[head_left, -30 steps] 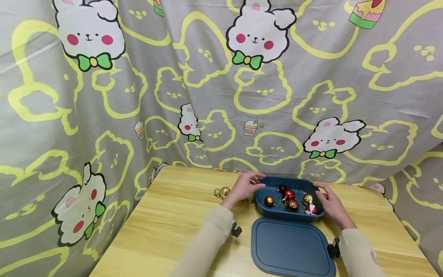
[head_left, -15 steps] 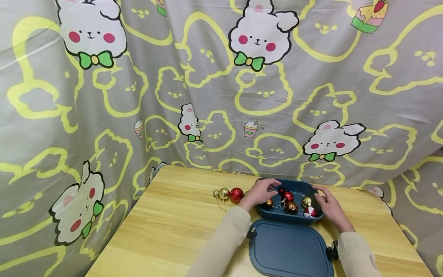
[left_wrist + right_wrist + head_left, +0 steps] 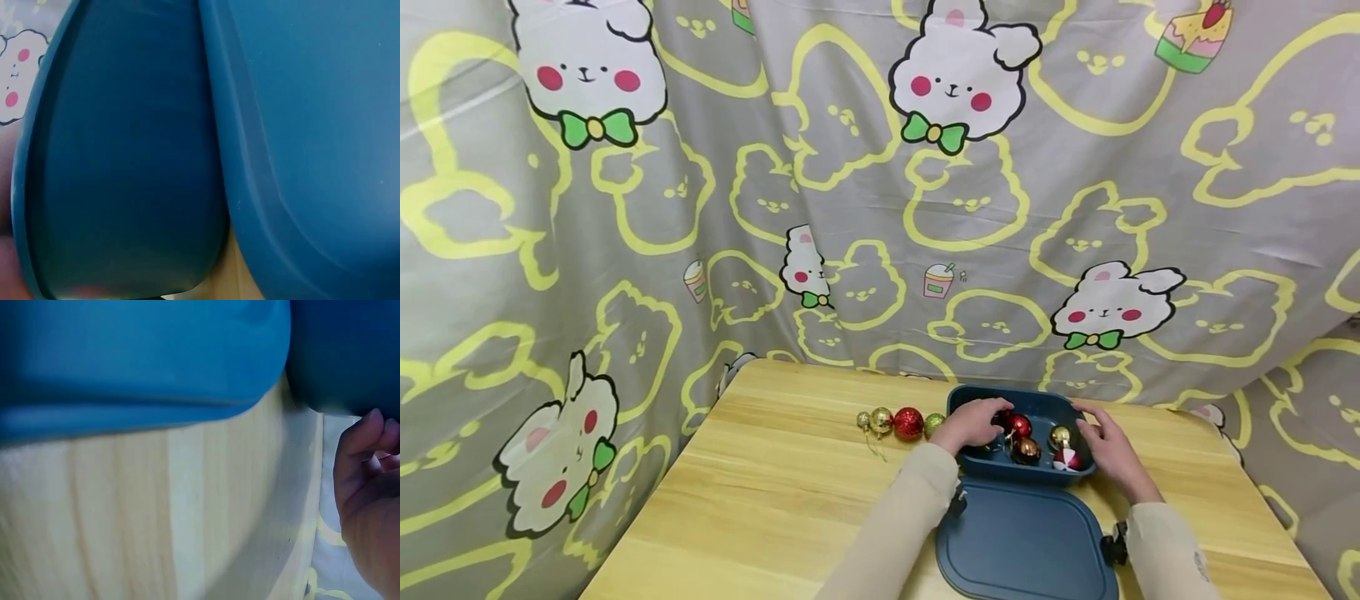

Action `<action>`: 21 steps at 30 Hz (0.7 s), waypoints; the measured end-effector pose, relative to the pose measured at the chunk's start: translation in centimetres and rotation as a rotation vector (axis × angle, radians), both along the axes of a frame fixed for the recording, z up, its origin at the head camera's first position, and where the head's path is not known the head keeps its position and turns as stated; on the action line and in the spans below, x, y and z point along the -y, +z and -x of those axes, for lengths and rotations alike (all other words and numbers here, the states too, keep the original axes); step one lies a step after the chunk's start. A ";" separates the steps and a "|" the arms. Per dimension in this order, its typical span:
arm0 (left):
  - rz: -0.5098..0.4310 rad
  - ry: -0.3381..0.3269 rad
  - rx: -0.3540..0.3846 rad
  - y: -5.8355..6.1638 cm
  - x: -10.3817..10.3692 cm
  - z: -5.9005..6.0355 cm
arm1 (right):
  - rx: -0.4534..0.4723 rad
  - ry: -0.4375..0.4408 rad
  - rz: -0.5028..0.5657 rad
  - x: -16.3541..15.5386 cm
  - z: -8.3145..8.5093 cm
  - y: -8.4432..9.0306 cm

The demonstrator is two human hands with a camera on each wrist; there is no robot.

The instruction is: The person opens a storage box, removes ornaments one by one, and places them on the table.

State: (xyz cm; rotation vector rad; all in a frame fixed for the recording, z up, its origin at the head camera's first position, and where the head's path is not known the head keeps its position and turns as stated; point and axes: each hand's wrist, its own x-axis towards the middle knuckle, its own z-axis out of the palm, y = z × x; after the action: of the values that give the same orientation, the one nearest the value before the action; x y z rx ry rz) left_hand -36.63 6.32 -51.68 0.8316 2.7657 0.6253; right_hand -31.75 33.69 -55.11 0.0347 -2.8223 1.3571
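Head view, looking forward and down at a wooden table (image 3: 790, 492) backed by a grey curtain (image 3: 850, 208) printed with rabbits; a dark blue tray (image 3: 992, 463) stands at the far right part of the table, and its matching lid (image 3: 1022, 542) lies flat just in front of it, nearest the person, so the tray is open from above. The left hand (image 3: 973, 423) reaches over the tray's left rim with its fingers curled down among the baubles inside; whether it actually grips 1 of them cannot be told from this view. The right hand (image 3: 1108, 450) rests against the tray's right end, fingers loosely bent round the rim, apparently steadying it. Inside the tray lie several small round baubles: a red bauble (image 3: 1019, 426) just beside the left fingertips, a bronze bauble (image 3: 1027, 450), a gold bauble (image 3: 1059, 436) and a red-and-white bauble (image 3: 1067, 460) near the right hand. Outside, in a row touching 1 another just left of the tray, sit a small gold ball (image 3: 865, 420), a larger gold ball (image 3: 881, 421), a glittery red ball (image 3: 908, 423) and a green ball (image 3: 934, 424). Left wrist view: only the tray wall (image 3: 125, 162) and lid edge (image 3: 312, 144), smooth matt blue plastic. Right wrist view: lid (image 3: 137, 356), table grain and bent fingers (image 3: 365, 469) at the tray's corner.
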 end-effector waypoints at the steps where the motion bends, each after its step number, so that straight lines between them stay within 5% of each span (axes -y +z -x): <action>1: 0.008 -0.002 0.002 -0.1 0.0 0.0 | 0.000 -0.003 -0.002 0.0 0.0 0.0; 13: 0.130 0.001 -0.076 -0.8 0.1 0.2 | 0.002 -0.010 0.017 0.5 0.1 -0.1; 21: 0.118 -0.008 -0.092 -0.8 -0.3 0.2 | -0.028 -0.010 -0.004 0.3 -0.1 0.2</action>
State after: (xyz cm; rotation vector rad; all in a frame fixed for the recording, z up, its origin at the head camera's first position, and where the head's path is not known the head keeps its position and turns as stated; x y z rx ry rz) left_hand -36.79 6.61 -52.49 0.8663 2.8471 0.4279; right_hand -31.66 33.42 -54.96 0.0389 -2.7989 1.3379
